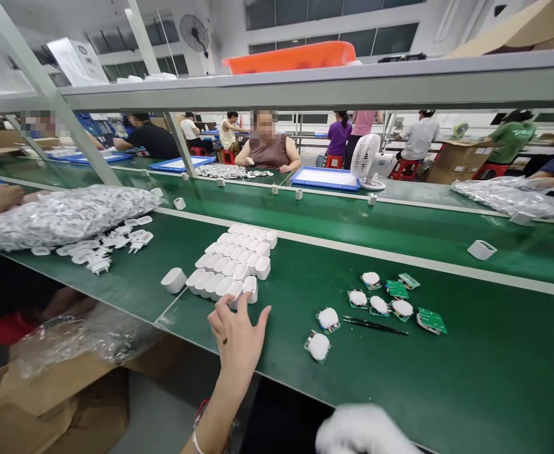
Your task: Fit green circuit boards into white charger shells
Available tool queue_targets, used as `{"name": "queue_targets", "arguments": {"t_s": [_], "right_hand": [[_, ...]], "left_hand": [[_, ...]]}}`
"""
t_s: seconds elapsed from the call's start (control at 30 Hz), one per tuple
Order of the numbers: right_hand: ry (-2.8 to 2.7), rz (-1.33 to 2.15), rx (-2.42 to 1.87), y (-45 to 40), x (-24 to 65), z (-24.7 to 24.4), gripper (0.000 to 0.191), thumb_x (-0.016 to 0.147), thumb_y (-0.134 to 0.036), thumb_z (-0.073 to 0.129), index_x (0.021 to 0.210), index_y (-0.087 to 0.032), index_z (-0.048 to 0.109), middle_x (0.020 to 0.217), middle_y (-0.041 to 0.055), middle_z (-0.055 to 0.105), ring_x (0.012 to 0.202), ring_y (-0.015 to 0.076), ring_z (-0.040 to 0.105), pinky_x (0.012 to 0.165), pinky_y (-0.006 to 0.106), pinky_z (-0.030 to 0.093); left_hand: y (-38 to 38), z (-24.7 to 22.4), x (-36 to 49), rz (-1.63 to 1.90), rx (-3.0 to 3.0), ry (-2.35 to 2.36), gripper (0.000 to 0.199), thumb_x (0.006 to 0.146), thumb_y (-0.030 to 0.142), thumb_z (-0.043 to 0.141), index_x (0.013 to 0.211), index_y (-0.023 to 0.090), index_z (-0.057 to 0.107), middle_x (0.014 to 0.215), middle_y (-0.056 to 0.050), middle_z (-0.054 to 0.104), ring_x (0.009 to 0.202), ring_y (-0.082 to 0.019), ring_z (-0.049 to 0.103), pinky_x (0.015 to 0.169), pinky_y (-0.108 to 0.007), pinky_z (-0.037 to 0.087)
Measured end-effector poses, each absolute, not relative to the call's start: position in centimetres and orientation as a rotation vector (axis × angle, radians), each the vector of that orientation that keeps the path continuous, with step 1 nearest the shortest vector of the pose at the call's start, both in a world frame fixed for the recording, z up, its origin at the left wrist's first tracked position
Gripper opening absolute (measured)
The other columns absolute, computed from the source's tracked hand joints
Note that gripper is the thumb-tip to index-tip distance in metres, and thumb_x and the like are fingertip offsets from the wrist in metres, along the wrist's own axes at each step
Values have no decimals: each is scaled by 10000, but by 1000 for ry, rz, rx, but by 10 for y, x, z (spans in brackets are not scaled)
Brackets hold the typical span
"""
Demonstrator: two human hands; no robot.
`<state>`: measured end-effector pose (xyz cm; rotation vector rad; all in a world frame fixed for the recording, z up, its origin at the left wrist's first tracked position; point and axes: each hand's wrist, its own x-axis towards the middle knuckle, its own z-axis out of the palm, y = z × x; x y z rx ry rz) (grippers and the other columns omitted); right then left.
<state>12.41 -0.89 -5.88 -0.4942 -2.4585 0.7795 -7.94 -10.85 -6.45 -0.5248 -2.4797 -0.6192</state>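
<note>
At the near edge of the green bench mat (470, 353), the left hand (236, 334) lies flat with fingers spread and apart, its fingertips (244, 301) touching the nearest of the white rounded plastic charger housings (233, 261), which stand packed in tidy rows running away from the person; nothing is clamped in it. One loose white housing (173, 280) sits just beside the block on its left. The right hand (364, 432), in a white cloth glove, shows only partly at the bottom edge, well apart from the rows, and whether it is closed or loose cannot be told. Between the two hands and a little further out lie small green circuit boards with white domed parts (370, 304) scattered on the mat, with a thin black pair of tweezers (375, 325) lying among them. Further left, a clear plastic bag full of white plug pieces (63, 217) rests on the mat, with loose white plug pieces (111, 243) spilled just beside it. Beyond a pale strip, a single white square housing (481, 250) stands alone on the right. Across the bench a small white desk fan (365, 161) stands next to a shallow blue tray (324, 178), where a seated co-worker (270, 151) rests both hands near more white pieces. On the grey shelf above sits a long orange plastic bin (290, 58).
</note>
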Motion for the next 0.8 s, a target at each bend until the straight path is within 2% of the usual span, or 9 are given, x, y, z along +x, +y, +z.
{"name": "queue_targets", "arguments": {"t_s": [0.13,0.2,0.27,0.4,0.47,0.53,0.6,0.73,0.8], "right_hand": [[-2524,592,-772,4,89,-67,231,770,-323,621,994,-300,672,1007,14,665,909,212,630,688,307,539],[-2559,475,-860,8,77,-72,325,714,-318,662,1039,-303,661,1031,23,668,923,242,627,684,339,538],[-2580,461,-856,10,72,-78,322,721,-302,652,1043,-310,660,1009,23,679,921,251,628,654,341,535],[-2421,767,-959,14,76,-83,286,677,-274,668,962,-285,678,936,17,703,895,236,653,733,357,546],[-2197,1093,-1044,17,81,-81,321,637,-298,695,953,-245,670,886,26,714,818,220,678,746,346,559],[-1926,1405,-1052,19,87,-80,357,637,-338,712,965,-208,658,847,43,721,757,210,691,694,313,577],[-1717,1576,-987,19,93,-79,386,644,-350,736,983,-182,658,879,71,721,751,213,696,659,290,588],[-1565,1574,-804,18,101,-85,364,661,-307,771,992,-181,685,1209,135,609,785,211,696,657,282,610],[-1607,1539,-687,19,104,-90,301,713,-266,737,1005,-204,695,1291,139,553,800,211,699,666,285,619]], "left_hand": [[-111,-75,-94,-586,-451,-2466,305,830,367,584,1062,183,657,1136,-161,379,978,-337,404,765,-490,465],[-110,-74,-95,-592,-514,-2445,225,856,325,551,977,184,678,1163,-161,417,979,-334,410,785,-499,458],[-110,-71,-92,-639,-647,-2446,163,867,280,536,875,189,671,1184,-141,483,991,-324,425,833,-514,443],[-111,-73,-73,-967,-989,-2534,140,877,277,530,769,208,586,1303,-62,514,1127,-294,455,943,-489,412],[-108,-79,-61,-1233,-1057,-2640,81,874,287,536,919,234,576,1354,-57,487,1176,-269,477,945,-454,433],[-104,-85,-51,-1476,-996,-2729,383,847,283,574,1214,269,464,1308,-76,533,1152,-249,528,928,-434,459],[-100,-88,-45,-1585,-930,-2753,595,811,270,617,1347,270,357,1215,-78,592,1085,-241,574,913,-424,475],[-94,-85,-37,-1557,-1235,-2593,495,700,242,747,1170,246,588,1097,-72,631,999,-253,586,842,-395,512],[-93,-83,-34,-1510,-1418,-2447,528,660,229,791,1154,240,606,1047,-71,642,968,-250,579,803,-381,523]]}}
